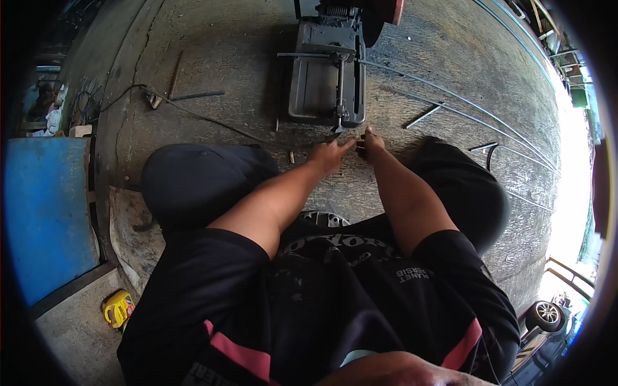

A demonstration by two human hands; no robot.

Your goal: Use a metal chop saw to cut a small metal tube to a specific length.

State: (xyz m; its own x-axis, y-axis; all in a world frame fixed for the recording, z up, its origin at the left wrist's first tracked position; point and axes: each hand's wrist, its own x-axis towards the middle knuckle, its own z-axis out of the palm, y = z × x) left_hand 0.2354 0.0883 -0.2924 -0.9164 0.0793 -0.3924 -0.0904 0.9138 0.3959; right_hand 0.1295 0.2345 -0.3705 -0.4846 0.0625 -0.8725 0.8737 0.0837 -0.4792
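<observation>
A cut-off saw [327,37] stands on the floor ahead of me, its vise on a dark metal base [309,96]. The vise screw [340,90] runs toward me and ends in a small handle [337,128] at the base's near edge. My left hand [328,157] is just below that handle, forefinger stretched to the right; whether it touches the handle I cannot tell. Close beside it, my right hand [371,147] has its thumb raised and its fingers apart, pointing left. Nothing shows in either hand. A thin metal rod [299,55] lies across the vise.
Long thin rods [476,103] stretch over the floor to the right, with a short cut piece [423,116] near them. A cable [206,118] trails from the left toward the saw. At left are a blue panel [45,212] and a yellow tape measure [118,309].
</observation>
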